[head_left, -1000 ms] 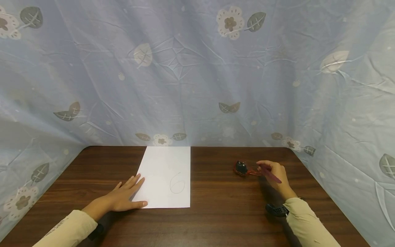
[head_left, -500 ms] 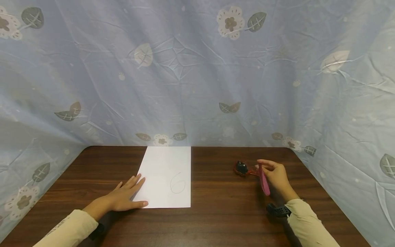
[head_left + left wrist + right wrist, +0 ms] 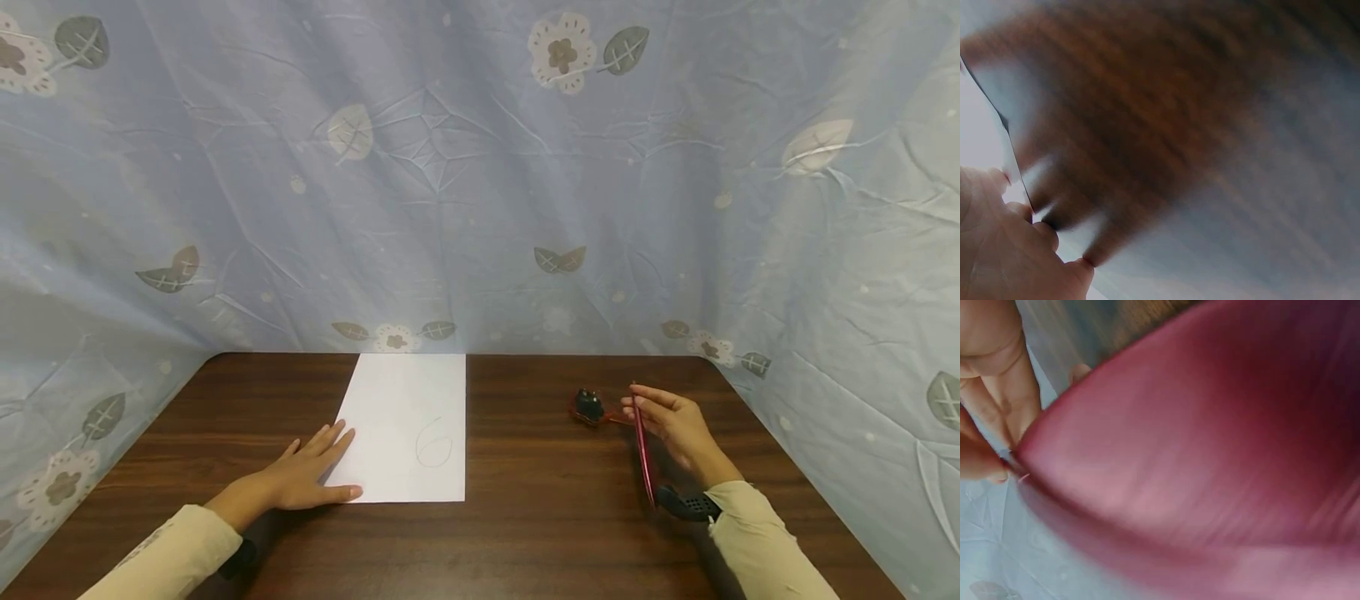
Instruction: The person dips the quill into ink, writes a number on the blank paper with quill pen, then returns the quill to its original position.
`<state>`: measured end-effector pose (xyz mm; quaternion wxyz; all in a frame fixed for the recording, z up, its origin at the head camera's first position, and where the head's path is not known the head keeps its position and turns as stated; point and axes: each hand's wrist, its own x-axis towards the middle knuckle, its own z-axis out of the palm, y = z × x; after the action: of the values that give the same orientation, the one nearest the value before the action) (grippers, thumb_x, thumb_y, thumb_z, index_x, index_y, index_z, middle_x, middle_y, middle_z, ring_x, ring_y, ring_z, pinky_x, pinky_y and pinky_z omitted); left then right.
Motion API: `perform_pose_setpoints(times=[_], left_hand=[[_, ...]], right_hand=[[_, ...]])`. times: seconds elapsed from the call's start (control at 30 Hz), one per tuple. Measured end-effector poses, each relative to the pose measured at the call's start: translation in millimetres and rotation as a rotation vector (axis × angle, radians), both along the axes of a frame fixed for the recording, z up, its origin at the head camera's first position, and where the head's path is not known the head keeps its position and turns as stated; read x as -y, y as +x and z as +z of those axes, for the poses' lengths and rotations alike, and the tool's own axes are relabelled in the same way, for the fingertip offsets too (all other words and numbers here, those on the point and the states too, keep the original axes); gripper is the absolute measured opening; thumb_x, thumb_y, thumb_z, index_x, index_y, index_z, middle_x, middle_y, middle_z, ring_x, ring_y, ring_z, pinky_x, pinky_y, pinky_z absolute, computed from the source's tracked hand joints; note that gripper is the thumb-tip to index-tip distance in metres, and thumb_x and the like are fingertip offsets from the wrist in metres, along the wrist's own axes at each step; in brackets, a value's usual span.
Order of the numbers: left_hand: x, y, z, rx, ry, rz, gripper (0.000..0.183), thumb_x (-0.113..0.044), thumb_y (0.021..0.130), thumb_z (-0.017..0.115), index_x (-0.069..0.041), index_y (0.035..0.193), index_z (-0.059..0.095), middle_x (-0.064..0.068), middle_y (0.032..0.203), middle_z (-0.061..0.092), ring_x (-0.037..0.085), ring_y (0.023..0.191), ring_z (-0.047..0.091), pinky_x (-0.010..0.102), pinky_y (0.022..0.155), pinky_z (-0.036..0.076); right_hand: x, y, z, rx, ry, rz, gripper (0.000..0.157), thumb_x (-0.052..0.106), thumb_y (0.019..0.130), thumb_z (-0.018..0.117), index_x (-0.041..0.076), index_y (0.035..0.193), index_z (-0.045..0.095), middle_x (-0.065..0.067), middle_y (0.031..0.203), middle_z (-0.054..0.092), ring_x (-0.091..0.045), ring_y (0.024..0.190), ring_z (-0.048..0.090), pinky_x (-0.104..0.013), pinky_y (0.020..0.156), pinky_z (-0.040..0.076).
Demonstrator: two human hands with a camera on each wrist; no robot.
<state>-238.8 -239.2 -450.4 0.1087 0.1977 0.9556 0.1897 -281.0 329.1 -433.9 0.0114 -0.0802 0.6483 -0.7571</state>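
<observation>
My left hand [image 3: 303,477] rests with spread fingers on the left edge of a white sheet of paper [image 3: 382,400]. A thin pen line shaped like a 6 is drawn on the sheet. My right hand [image 3: 678,429] pinches the top end of a flat, shiny magenta pouch-like thing [image 3: 643,458], which hangs nearly edge-on to me. In the right wrist view the magenta thing [image 3: 1147,450] fills most of the picture, its rounded tip between thumb and fingers. Red-framed sunglasses [image 3: 588,407] with dark lenses lie just left of the right hand, partly hidden behind it.
The dark brown wooden table [image 3: 517,533] carries all of this. A pale blue curtain [image 3: 480,208] with flowers and leaves hangs behind the table and along both sides. A black wristband [image 3: 686,504] shows at the right wrist.
The magenta thing has turned from a slant under the right hand to hanging steeply downward, edge-on. The right hand has shifted slightly to the right. Left hand, paper and sunglasses stay put.
</observation>
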Motion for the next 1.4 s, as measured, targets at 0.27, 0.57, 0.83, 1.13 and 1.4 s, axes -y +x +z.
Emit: perform_pose_setpoints(times=[0.27, 0.57, 0.83, 1.13, 1.4], left_hand=[[-3.3, 3.9, 11.0, 0.029, 0.014, -0.01, 0.098, -0.061, 0.084, 0.061, -0.003, 0.152, 0.021, 0.024, 0.158, 0.008, 0.049, 0.143, 0.004, 0.074, 0.104, -0.001], [-4.3, 5.2, 12.9, 0.023, 0.005, -0.014, 0.096, -0.06, 0.085, 0.061, -0.003, 0.152, 0.021, 0.024, 0.158, 0.008, 0.049, 0.142, 0.005, 0.074, 0.103, 0.001], [-2.9, 4.0, 10.6, 0.022, 0.015, -0.018, 0.096, -0.06, 0.085, 0.06, -0.002, 0.152, 0.021, 0.025, 0.158, 0.007, 0.05, 0.142, 0.004, 0.075, 0.103, -0.001], [-5.7, 5.3, 14.9, 0.014, -0.01, -0.003, 0.097, -0.062, 0.084, 0.06, -0.004, 0.152, 0.022, 0.023, 0.158, 0.009, 0.048, 0.143, 0.006, 0.074, 0.104, 0.002], [-4.9, 4.9, 12.9, 0.013, -0.019, -0.003, 0.096, -0.062, 0.085, 0.059, -0.004, 0.152, 0.022, 0.023, 0.158, 0.008, 0.048, 0.143, 0.006, 0.073, 0.105, 0.002]], right_hand=[[1.3, -0.8, -0.9, 0.107, 0.166, -0.053, 0.022, 0.005, 0.095, 0.058, -0.006, 0.11, 0.046, 0.001, 0.091, 0.073, -0.012, 0.085, 0.07, -0.024, 0.077, 0.056], [2.9, 0.5, -1.7, 0.163, 0.395, -0.131, 0.05, 0.014, 0.092, 0.065, -0.019, 0.125, 0.048, -0.003, 0.093, 0.072, -0.005, 0.082, 0.067, -0.019, 0.075, 0.054], [10.4, 3.4, -2.9, 0.22, 0.534, -0.259, 0.04, 0.014, 0.09, 0.067, -0.017, 0.115, 0.059, 0.003, 0.081, 0.065, -0.003, 0.07, 0.059, -0.02, 0.062, 0.053], [16.5, 9.6, -1.2, 0.23, 0.689, -0.33, 0.038, 0.022, 0.09, 0.068, -0.01, 0.109, 0.066, -0.01, 0.093, 0.067, -0.008, 0.073, 0.06, -0.025, 0.064, 0.053], [18.3, 10.4, -1.9, 0.202, 0.785, -0.368, 0.034, 0.026, 0.088, 0.069, -0.006, 0.1, 0.07, -0.008, 0.087, 0.065, -0.015, 0.074, 0.056, -0.026, 0.061, 0.049]])
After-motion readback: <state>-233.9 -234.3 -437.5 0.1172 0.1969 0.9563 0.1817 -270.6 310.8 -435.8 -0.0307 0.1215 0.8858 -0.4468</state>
